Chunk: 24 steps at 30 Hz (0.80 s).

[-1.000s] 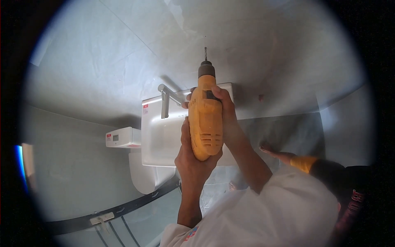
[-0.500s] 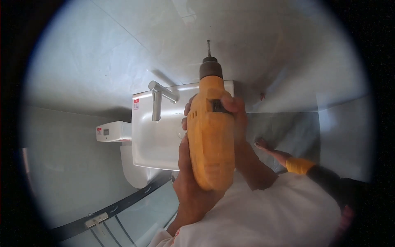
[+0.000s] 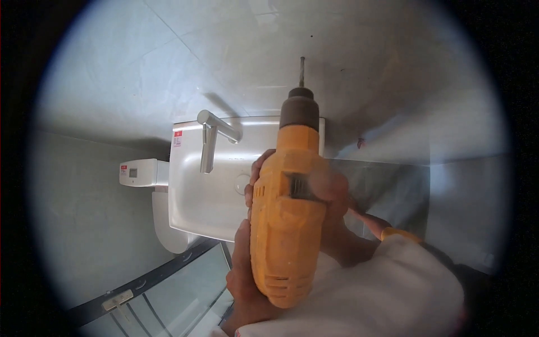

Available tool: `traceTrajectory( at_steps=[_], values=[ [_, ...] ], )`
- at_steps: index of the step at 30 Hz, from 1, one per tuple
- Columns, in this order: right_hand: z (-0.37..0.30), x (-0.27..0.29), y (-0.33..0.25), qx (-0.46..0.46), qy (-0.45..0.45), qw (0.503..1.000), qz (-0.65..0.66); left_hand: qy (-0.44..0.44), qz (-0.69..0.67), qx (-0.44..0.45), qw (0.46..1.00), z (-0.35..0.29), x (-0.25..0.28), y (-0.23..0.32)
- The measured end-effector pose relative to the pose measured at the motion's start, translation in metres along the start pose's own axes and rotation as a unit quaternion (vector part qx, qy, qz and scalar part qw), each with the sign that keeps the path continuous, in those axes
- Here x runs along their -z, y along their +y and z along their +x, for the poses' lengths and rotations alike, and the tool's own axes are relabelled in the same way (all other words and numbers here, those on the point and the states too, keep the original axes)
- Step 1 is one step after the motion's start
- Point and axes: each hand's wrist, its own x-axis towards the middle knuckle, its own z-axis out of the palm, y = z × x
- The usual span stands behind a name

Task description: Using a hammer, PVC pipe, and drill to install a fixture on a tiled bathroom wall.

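Observation:
A yellow power drill (image 3: pixel 286 224) with a dark chuck (image 3: pixel 300 109) points away from me toward the tiled wall. My left hand (image 3: pixel 247 286) is closed around its rear end, thumb along the left side. Farther forward, my right hand (image 3: pixel 336 202) grips the body from the right, its thumb near the dark switch on top. Fingertips also show at the drill's left side. The thin drill bit (image 3: pixel 302 73) ends just below a small dark hole (image 3: pixel 311 36) in the wall; whether it touches the tile I cannot tell.
Below the drill is a white washbasin (image 3: pixel 196 216) with a silver tap (image 3: pixel 210 137). A toilet (image 3: pixel 163 222) stands left of it, near a glass door with a dark frame (image 3: pixel 151 276). Another person's leg (image 3: pixel 373 224) shows at right. A small red mark (image 3: pixel 361 143) is on the wall.
The drill has come back toward me and appears larger, with both hands still on it. The view has shifted slightly, and more of the other person is hidden behind my right sleeve.

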Motion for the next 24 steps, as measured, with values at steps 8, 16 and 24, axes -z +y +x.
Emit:
traceTrajectory(
  at_steps=[8, 16, 24],
  values=[
    [-0.003, 0.031, 0.004, -0.023, -0.008, 1.0, 0.0, -0.05, -0.016, -0.096, 0.994, 0.014, -0.014, -0.024],
    [0.005, 0.057, 0.006, -0.019, 0.011, 0.999, -0.036, -0.082, -0.098, 0.017, 0.992, 0.011, -0.033, -0.047],
    [0.002, 0.059, 0.008, 0.0, 0.011, 0.995, -0.096, -0.1, -0.22, 0.118, 0.963, 0.005, -0.037, -0.067]
  ],
)
